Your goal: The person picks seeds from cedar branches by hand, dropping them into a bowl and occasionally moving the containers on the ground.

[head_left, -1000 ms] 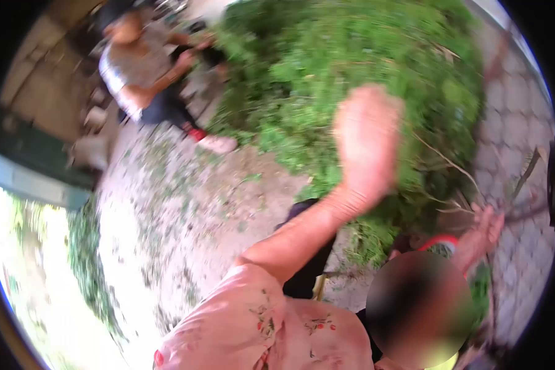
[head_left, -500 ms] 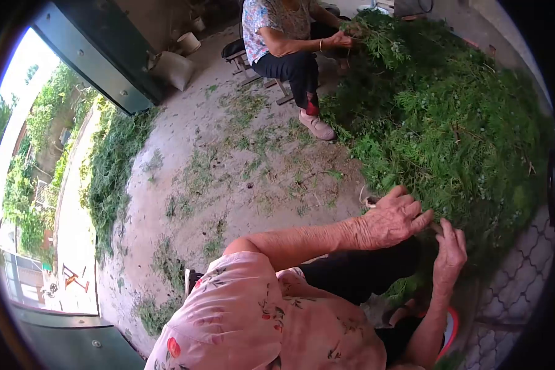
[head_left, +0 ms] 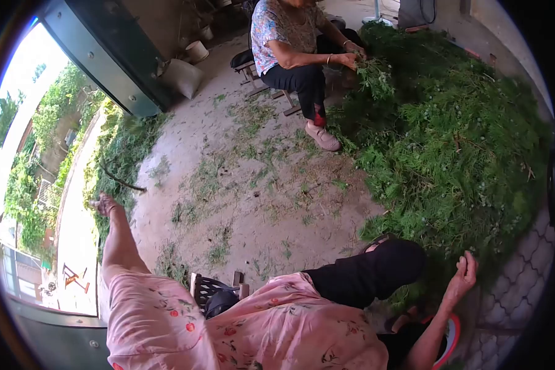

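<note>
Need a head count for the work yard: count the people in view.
2. The camera wearer, in a pink floral top, sits at the bottom by the green branch pile. A co-worker sits on a stool at the top. Others may be outside the view.

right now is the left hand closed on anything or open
Open and empty: the left hand is flung out to the side, fingers loose; a dark twig is apart from it, beyond the fingers.
</note>
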Demonstrator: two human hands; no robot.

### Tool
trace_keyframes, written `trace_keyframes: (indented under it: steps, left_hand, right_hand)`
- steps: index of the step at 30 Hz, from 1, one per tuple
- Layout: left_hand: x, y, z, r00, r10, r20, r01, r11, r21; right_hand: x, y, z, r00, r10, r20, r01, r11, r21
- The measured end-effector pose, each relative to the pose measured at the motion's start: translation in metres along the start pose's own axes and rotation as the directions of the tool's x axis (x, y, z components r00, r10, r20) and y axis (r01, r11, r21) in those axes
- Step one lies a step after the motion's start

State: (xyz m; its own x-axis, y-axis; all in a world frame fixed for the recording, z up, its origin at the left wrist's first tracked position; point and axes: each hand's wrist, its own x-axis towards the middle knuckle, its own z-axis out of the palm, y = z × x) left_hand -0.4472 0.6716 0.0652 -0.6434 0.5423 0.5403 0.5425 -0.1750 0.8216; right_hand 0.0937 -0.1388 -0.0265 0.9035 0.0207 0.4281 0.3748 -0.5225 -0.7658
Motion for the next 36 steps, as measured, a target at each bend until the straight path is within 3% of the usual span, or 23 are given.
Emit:
trace_keyframes:
  steps: [1,3,5,6,8,9,11,14,15,18,21,23,27,29,32,33,35,36]
  left_hand:
    - [0.038,-0.002,-0.017,0.994,-0.079,-0.075,0.067,0.987,-0.145]
    - [0.064,-0.006,-0.043,0.989,-0.009,-0.146,0.05,0.958,0.282]
    - [0.07,-0.044,-0.035,0.993,0.099,0.062,-0.114,0.718,0.687]
    - [0.066,-0.041,-0.025,0.992,0.104,0.076,-0.128,0.723,0.679]
    - [-0.078,-0.014,-0.017,0.958,-0.205,0.199,0.125,0.927,0.354]
    - [-0.16,0.0,-0.019,0.886,-0.329,0.327,0.277,0.941,0.197]
    - [-0.222,0.017,0.037,0.602,-0.469,0.647,0.606,0.795,0.012]
    - [-0.38,0.078,0.066,0.097,-0.261,0.96,0.718,0.686,0.114]
    - [-0.44,0.122,0.056,0.017,-0.218,0.976,0.71,0.69,0.142]
    - [-0.587,0.239,-0.004,-0.382,0.074,0.921,0.718,0.651,0.245]
    - [-0.697,0.322,-0.087,-0.64,0.233,0.732,0.669,0.637,0.383]
    - [-0.775,0.362,-0.156,-0.792,0.286,0.539,0.567,0.671,0.478]
    - [-0.841,0.382,-0.204,-0.88,0.248,0.406,0.458,0.669,0.586]
    - [-0.851,0.384,-0.208,-0.88,0.245,0.408,0.458,0.671,0.584]
    - [-0.859,0.387,-0.208,-0.865,0.071,0.497,0.415,0.658,0.628]
    - [-0.858,0.39,-0.208,-0.864,0.078,0.497,0.42,0.657,0.626]
    - [-0.858,0.396,-0.211,-0.841,0.107,0.53,0.46,0.658,0.597]
    - [-0.856,0.4,-0.213,-0.848,0.116,0.517,0.449,0.676,0.584]
  right_hand:
    - [-0.005,0.011,-0.002,0.997,0.076,-0.021,-0.076,0.997,0.0]
    - [-0.011,0.021,0.005,0.986,0.159,-0.051,-0.159,0.987,0.008]
    - [-0.02,0.03,0.007,0.976,0.211,-0.049,-0.209,0.977,0.051]
    - [-0.022,0.032,0.009,0.976,0.215,-0.044,-0.212,0.974,0.076]
    - [-0.025,0.041,0.012,0.966,0.256,-0.049,-0.247,0.959,0.136]
    - [-0.026,0.042,0.01,0.958,0.28,-0.068,-0.266,0.95,0.164]
    - [-0.026,0.046,0.001,0.956,0.272,-0.113,-0.249,0.951,0.186]
    - [-0.029,0.064,-0.014,0.928,0.296,-0.226,-0.254,0.947,0.196]
    - [-0.035,0.08,-0.018,0.911,0.321,-0.261,-0.257,0.933,0.252]
    - [-0.044,0.09,-0.022,0.832,0.473,-0.289,-0.38,0.867,0.323]
    - [-0.055,0.121,-0.01,0.811,0.472,-0.345,-0.435,0.882,0.184]
    - [-0.062,0.146,0.001,0.825,0.489,-0.285,-0.497,0.866,0.046]
    - [-0.049,0.162,0.012,0.832,0.48,-0.279,-0.492,0.87,0.031]
    - [-0.023,0.168,0.015,0.85,0.441,-0.289,-0.461,0.887,-0.002]
    - [0.022,0.173,0.015,0.862,0.416,-0.289,-0.421,0.906,0.048]
    - [0.043,0.166,0.013,0.864,0.41,-0.292,-0.415,0.909,0.049]
    - [0.09,0.142,0.005,0.794,0.553,-0.254,-0.529,0.833,0.161]
    - [0.109,0.152,0.005,0.822,0.488,-0.294,-0.47,0.872,0.133]
